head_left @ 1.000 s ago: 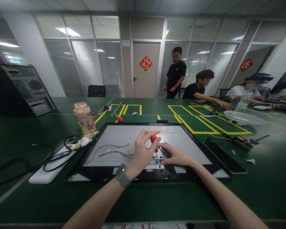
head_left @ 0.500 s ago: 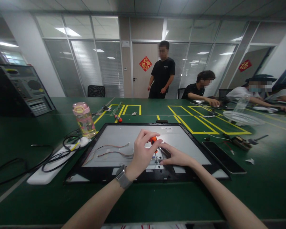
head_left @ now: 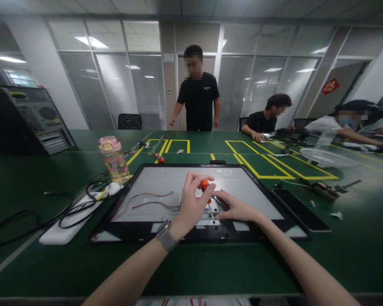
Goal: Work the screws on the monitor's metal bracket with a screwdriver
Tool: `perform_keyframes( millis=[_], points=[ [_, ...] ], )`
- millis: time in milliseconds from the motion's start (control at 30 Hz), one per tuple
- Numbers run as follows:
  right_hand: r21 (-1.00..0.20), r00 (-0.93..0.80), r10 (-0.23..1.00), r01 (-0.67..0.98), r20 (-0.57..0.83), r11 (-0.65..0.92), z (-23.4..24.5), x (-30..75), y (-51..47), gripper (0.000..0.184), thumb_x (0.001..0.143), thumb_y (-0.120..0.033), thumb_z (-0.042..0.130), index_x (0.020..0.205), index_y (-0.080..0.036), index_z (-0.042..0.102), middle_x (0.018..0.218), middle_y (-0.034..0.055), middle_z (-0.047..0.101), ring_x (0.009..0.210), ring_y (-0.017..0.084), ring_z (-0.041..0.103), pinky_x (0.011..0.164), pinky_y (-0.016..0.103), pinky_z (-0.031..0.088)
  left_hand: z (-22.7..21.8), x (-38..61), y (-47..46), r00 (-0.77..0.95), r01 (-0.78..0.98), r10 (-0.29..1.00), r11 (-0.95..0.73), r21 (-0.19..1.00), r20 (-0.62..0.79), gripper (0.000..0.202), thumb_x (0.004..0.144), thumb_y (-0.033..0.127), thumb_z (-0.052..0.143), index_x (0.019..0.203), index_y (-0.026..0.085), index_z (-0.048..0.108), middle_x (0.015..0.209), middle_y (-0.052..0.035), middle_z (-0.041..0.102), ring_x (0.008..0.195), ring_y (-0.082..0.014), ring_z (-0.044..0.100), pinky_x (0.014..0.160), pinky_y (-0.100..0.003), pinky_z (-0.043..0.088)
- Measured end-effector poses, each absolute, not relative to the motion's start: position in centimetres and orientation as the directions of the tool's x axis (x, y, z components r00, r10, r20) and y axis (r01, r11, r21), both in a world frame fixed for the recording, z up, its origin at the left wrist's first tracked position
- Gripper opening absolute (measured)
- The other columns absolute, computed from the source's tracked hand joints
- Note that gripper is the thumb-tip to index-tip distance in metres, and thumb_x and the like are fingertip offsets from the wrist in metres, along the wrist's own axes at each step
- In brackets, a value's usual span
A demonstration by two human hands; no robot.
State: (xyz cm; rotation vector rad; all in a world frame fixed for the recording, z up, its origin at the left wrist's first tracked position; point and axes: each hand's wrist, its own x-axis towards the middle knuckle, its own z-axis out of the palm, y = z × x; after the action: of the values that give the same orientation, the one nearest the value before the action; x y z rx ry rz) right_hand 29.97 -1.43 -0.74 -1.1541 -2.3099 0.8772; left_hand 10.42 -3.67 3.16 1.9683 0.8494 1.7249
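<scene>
My left hand, a watch on its wrist, is closed around an orange-handled screwdriver. The screwdriver stands upright, its shaft pointing down at a small metal bracket on the back of a display panel. From the right, my right hand has its thumb and fingers on either side of the bracket, gripping it near the screwdriver's tip. The tip itself and any screw under it are too small to make out. Thin wires lie across the panel's left half, which rests flat in a black frame.
Left of the panel are a pink-lidded bottle, a white power strip with black cables and a computer case. A phone lies to the right. A second screwdriver lies beyond. Other people are across the table.
The standing person across the table has moved left and nearer. The seated person's hand has shifted left. My hands and the screwdriver hold nearly the same position.
</scene>
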Motion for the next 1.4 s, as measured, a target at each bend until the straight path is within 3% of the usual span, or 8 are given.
perform_keyframes(
  millis=[267, 433, 633, 867, 1100, 1200, 1333, 1400],
  points=[
    [-0.657, -0.561, 0.806, 0.539, 0.186, 0.527, -1.48, 30.28, -1.00, 0.069, 0.065, -0.043, 0.077, 0.126, -0.023, 0.051, 0.124, 0.0085, 0.048, 0.117, 0.027, 0.044, 0.103, 0.042, 0.035, 3.37, 10.53, -3.79, 0.079, 0.109, 0.674, -0.738, 0.666, 0.734, 0.020, 0.093, 0.016, 0.042, 0.101, 0.019, 0.059, 0.093, -0.0047, 0.058, 0.086, -0.0156, 0.055, 0.078, -0.028, 0.044],
    [-0.666, -0.555, 0.819, 0.556, 0.148, 0.497, -1.46, 30.23, -1.05, 0.069, 0.066, -0.043, 0.076, 0.128, -0.025, 0.051, 0.116, 0.0064, 0.047, 0.106, 0.026, 0.048, 0.095, 0.041, 0.041, 3.48, 10.48, -3.69, 0.053, 0.185, 0.650, -0.752, 0.632, 0.758, 0.014, 0.087, 0.019, 0.055, 0.097, 0.021, 0.064, 0.088, -0.0021, 0.052, 0.083, -0.0154, 0.053, 0.076, -0.027, 0.044],
    [-0.667, -0.558, 0.817, 0.554, 0.146, 0.498, -1.33, 30.12, -1.08, 0.069, 0.066, -0.041, 0.076, 0.128, -0.024, 0.051, 0.116, 0.0067, 0.046, 0.106, 0.025, 0.048, 0.096, 0.040, 0.040, 3.46, 10.34, -3.64, 0.087, 0.148, 0.670, -0.740, 0.656, 0.737, 0.023, 0.092, 0.015, 0.041, 0.102, 0.019, 0.061, 0.091, -0.0034, 0.055, 0.083, -0.0149, 0.054, 0.075, -0.026, 0.042],
    [-0.675, -0.565, 0.813, 0.545, 0.143, 0.498, -1.29, 30.09, -1.14, 0.068, 0.068, -0.042, 0.074, 0.128, -0.024, 0.049, 0.116, 0.0067, 0.046, 0.105, 0.025, 0.048, 0.095, 0.040, 0.041, 3.13, 10.45, -3.46, 0.041, 0.213, 0.679, -0.723, 0.658, 0.733, 0.013, 0.090, 0.023, 0.050, 0.096, 0.020, 0.062, 0.087, -0.0014, 0.052, 0.078, -0.0132, 0.052, 0.074, -0.026, 0.043],
    [-0.674, -0.571, 0.811, 0.550, 0.128, 0.493, -1.08, 30.15, -1.21, 0.069, 0.068, -0.042, 0.074, 0.129, -0.026, 0.048, 0.118, 0.0064, 0.045, 0.107, 0.025, 0.048, 0.096, 0.040, 0.041, 2.88, 10.16, -3.17, 0.079, 0.049, 0.747, -0.664, 0.746, 0.660, 0.026, 0.096, 0.021, 0.033, 0.109, 0.018, 0.057, 0.095, -0.0054, 0.063, 0.091, -0.0164, 0.060, 0.082, -0.029, 0.046],
    [-0.673, -0.571, 0.811, 0.551, 0.129, 0.495, -1.11, 30.16, -1.20, 0.068, 0.068, -0.043, 0.074, 0.129, -0.026, 0.048, 0.119, 0.0063, 0.044, 0.108, 0.025, 0.048, 0.096, 0.040, 0.041, 2.92, 10.06, -3.19, 0.111, 0.034, 0.726, -0.686, 0.727, 0.679, 0.028, 0.096, 0.021, 0.035, 0.112, 0.018, 0.058, 0.104, -0.0073, 0.062, 0.096, -0.0176, 0.060, 0.085, -0.031, 0.047],
    [-0.667, -0.568, 0.812, 0.554, 0.134, 0.498, -1.47, 30.30, -1.00, 0.069, 0.068, -0.044, 0.073, 0.129, -0.026, 0.048, 0.119, 0.0062, 0.045, 0.107, 0.025, 0.048, 0.094, 0.039, 0.042, 3.10, 10.29, -3.68, 0.103, 0.063, 0.688, -0.725, 0.685, 0.719, 0.028, 0.094, 0.020, 0.041, 0.119, 0.020, 0.055, 0.101, -0.0068, 0.062, 0.092, -0.0172, 0.059, 0.082, -0.031, 0.047],
    [-0.664, -0.569, 0.811, 0.555, 0.137, 0.502, -1.70, 30.39, -0.87, 0.070, 0.068, -0.045, 0.073, 0.131, -0.027, 0.047, 0.119, 0.0061, 0.045, 0.104, 0.024, 0.049, 0.093, 0.039, 0.043, 3.19, 10.48, -3.97, 0.102, 0.122, 0.656, -0.754, 0.645, 0.747, 0.022, 0.091, 0.020, 0.049, 0.109, 0.022, 0.061, 0.094, -0.0044, 0.060, 0.085, -0.0159, 0.058, 0.078, -0.029, 0.047]
  ],
)
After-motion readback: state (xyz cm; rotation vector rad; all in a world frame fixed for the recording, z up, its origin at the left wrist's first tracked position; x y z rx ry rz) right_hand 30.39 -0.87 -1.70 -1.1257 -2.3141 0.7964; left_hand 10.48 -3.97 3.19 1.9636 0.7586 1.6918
